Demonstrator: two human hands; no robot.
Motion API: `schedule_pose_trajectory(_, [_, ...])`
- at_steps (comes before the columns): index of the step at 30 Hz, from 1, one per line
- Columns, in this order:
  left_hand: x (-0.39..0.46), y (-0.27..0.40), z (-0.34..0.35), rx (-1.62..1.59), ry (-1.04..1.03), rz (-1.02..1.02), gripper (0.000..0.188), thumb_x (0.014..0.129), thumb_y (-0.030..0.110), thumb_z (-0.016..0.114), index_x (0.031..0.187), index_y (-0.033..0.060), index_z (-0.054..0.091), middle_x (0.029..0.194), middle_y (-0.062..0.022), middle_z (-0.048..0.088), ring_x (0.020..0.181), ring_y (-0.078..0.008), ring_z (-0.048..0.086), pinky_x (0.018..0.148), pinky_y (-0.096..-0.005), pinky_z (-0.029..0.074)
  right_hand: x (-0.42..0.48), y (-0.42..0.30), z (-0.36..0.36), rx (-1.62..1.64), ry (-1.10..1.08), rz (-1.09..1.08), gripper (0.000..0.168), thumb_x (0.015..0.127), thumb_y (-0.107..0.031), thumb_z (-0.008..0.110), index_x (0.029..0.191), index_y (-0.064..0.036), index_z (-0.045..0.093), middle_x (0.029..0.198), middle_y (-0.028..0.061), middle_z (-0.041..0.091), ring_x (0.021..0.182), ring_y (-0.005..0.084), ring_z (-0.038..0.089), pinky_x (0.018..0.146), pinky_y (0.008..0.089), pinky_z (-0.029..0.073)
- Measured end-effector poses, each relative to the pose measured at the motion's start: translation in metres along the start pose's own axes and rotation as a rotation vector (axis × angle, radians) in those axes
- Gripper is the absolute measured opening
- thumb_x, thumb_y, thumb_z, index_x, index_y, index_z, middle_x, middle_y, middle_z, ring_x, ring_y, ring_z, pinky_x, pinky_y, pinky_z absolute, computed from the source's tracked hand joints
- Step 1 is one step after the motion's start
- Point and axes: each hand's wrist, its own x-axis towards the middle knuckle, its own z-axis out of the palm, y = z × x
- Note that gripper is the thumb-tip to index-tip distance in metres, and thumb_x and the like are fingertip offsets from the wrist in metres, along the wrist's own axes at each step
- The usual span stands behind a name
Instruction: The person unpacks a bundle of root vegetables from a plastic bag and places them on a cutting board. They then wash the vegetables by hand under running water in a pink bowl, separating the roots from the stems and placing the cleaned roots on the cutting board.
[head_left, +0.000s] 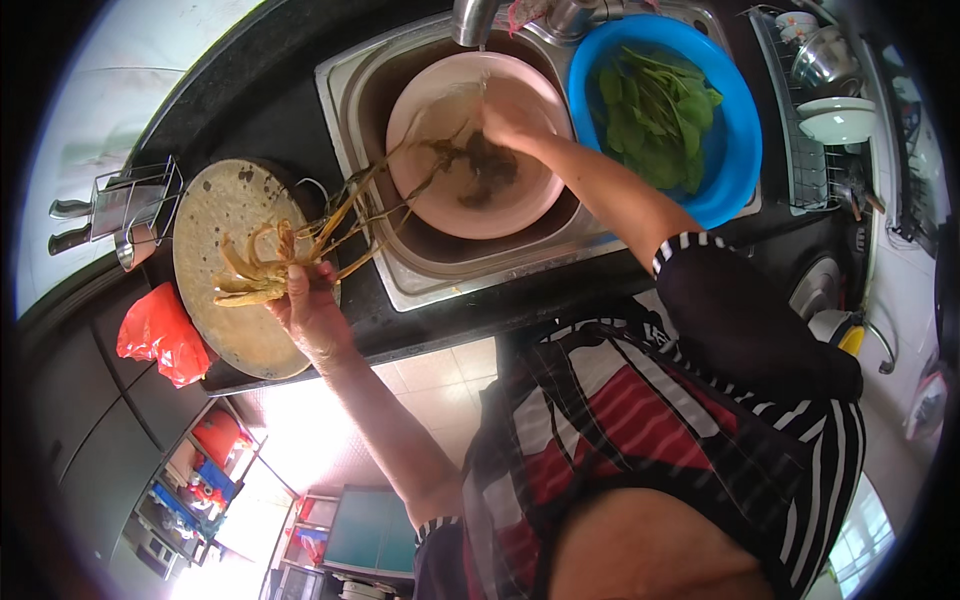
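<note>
My left hand (319, 315) grips a bunch of yellowish-brown leafy vegetables, apparently pickled mustard greens (259, 274), by the stem ends above a round wooden chopping board (255, 341). Their long, dark, wet leaves trail rightward over the sink edge into a pale pink basin (420, 202). This basin sits inside the stainless steel sink (375, 247) and holds cloudy water. Over the basin, below the faucet (474, 22), my right hand (504, 120) reaches into the water stream. Its fingers are blurred and partly hidden. Dark leaf pieces (484, 169) lie in the water near it.
A blue basin (739, 142) of green leafy vegetables (660, 112) in water stands right of the sink. Kitchen knives (124, 206) sit in a wire rack at the left. Near the board is a red plastic bag (161, 334). A dish rack (806, 172) holds bowls.
</note>
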Motion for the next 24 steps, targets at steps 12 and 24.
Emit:
schedule_pose_trajectory(12, [0.004, 0.021, -0.031, 0.016, 0.065, 0.061, 0.045, 0.087, 0.009, 0.054, 0.127, 0.0183, 0.035, 0.12, -0.0115, 0.052, 0.09, -0.0221, 0.061, 0.057, -0.0287, 0.049, -0.03, -0.022, -0.084, 0.218, 0.145, -0.219, 0.016, 0.079, -0.01, 0.049, 0.089, -0.003, 0.059, 0.101, 0.0166, 0.057, 0.09, 0.0329, 0.057, 0.077, 0.0394, 0.046])
schedule_pose_trajectory(24, [-0.011, 0.023, -0.021, 0.041, 0.009, 0.035, 0.055, 0.087, 0.008, 0.052, 0.134, 0.0182, 0.026, 0.128, -0.0119, 0.044, 0.099, -0.0294, 0.058, 0.036, -0.0217, 0.049, -0.03, -0.049, -0.045, 0.247, -0.238, -0.038, 0.025, 0.081, -0.014, 0.047, 0.098, 0.001, 0.059, 0.089, 0.0186, 0.063, 0.085, 0.0276, 0.061, 0.073, 0.0396, 0.047])
